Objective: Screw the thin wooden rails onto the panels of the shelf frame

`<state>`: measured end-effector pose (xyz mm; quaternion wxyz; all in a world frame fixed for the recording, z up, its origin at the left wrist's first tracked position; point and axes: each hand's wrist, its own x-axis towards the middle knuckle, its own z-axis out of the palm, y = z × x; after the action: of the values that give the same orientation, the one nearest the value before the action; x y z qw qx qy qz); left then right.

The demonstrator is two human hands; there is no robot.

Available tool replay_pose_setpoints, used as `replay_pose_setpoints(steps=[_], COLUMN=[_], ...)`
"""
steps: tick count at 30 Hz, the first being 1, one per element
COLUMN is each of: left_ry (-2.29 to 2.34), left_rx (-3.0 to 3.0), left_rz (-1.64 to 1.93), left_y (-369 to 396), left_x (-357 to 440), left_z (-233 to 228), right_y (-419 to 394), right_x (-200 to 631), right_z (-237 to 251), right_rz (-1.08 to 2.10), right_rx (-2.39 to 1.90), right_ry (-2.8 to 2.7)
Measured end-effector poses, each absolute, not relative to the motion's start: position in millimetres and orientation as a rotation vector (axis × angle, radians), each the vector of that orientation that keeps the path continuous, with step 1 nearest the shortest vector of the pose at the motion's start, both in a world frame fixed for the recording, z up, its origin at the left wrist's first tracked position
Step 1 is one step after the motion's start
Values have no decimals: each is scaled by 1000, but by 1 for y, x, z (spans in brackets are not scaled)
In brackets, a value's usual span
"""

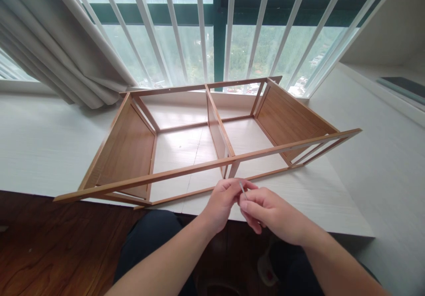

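A thin metal pin (243, 190), probably a small screw or nail, is pinched between the fingertips of both hands. It is short, silver-grey and slightly tilted; the type can't be told at this size. The left hand (223, 200) is closed around its upper end with thumb and forefinger; the right hand (270, 212) is pressed against it from the other side, fingers curled, thumb and forefinger on the pin. The hands are touching each other at the fingertips.

Just beyond the hands: a wooden shelf frame (212, 127), lying on a white desk (315, 194). Light-brown wood-grain finish, thin rails, solid end panels to the left and right. The front rail (206, 165) runs across just above the knuckles, its right end sticking out past the end panel. A centre divider (217, 130) is set straight ahead of the hands, splitting the frame into two open bays. Nothing is seen inside either bay; the desk surface shows through.

Further beyond the frame: white window bars (202, 25) with a hazy view of trees and buildings behind. Far left of the hands: a grey-white curtain (66, 52). Below the hands: dark trousers (152, 243) and brown wooden floor (49, 247).
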<state>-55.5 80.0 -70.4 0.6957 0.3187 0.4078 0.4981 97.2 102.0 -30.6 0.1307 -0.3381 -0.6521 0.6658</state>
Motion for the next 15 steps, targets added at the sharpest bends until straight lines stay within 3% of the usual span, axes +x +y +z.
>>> replay_pose_setpoints(steps=[5,9,15], left_ry=[994,1122,1118], left_rx=[970,1270,1638], left_rz=[915,628,287], left_y=[71,66,59], left_x=[-40,-35,-26], left_z=[-89,-97,-111], right_y=[131,144,153], right_x=[148,180,209], right_z=[-42,-76,-109], right_rz=[1542,1514,1421], right_rx=[-1432,-1875,-2124], right_ry=[-2457,-2461,-2411])
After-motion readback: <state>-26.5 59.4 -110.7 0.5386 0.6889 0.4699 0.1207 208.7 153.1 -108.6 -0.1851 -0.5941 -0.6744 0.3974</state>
